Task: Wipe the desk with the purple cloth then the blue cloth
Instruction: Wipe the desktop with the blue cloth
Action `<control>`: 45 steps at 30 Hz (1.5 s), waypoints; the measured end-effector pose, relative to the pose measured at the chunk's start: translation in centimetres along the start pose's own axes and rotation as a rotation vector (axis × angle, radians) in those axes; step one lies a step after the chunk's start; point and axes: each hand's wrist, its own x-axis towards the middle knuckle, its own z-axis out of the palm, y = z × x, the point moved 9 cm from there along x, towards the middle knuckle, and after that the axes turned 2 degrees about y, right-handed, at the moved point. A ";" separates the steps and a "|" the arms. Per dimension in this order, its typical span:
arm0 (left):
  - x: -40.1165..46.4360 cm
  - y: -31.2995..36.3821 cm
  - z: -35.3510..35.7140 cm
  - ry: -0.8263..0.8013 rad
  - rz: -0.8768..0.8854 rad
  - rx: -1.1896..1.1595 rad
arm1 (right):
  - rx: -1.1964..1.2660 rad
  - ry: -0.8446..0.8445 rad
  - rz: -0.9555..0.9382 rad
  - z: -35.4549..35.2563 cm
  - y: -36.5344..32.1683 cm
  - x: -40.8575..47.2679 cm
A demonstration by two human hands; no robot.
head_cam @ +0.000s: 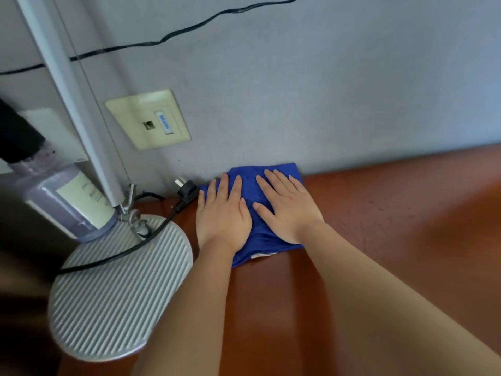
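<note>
A folded blue cloth (250, 185) lies flat on the reddish-brown desk (393, 226), pushed up against the grey wall at the back. My left hand (221, 213) presses flat on the cloth's left part, fingers straight and spread. My right hand (287, 204) presses flat on its right part, fingers straight. A white label peeks out at the cloth's near edge. No purple cloth is in view.
A round ribbed grey lamp base (113, 294) stands left of my hands, its pole (70, 85) rising up. A black cable and plug (187, 189) lie just left of the cloth. A clear purple-tinted bottle (67, 196) stands at far left. A wall socket plate (149, 118) is above.
</note>
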 end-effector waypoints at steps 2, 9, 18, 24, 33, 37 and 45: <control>-0.7 0.2 -0.1 0.000 0.013 0.001 | 0.013 0.006 0.010 0.0 -0.1 -0.9; -7.0 1.8 0.0 -0.023 0.030 -0.023 | 0.017 -0.016 0.010 0.3 -0.7 -7.5; -19.8 5.1 -0.2 -0.034 0.023 -0.059 | 0.025 -0.044 -0.002 0.9 -2.3 -20.2; -28.7 7.5 -0.2 -0.078 0.035 -0.064 | 0.037 -0.049 -0.001 1.3 -3.3 -29.5; -33.8 9.7 -0.1 -0.119 0.061 -0.045 | 0.015 0.001 0.061 1.0 -3.0 -35.1; -30.6 9.6 -0.1 -0.091 0.019 -0.068 | 0.014 -0.002 0.019 1.0 -2.0 -31.6; -19.3 8.7 0.5 -0.053 0.005 -0.088 | -0.026 -0.005 0.020 -0.2 1.1 -20.8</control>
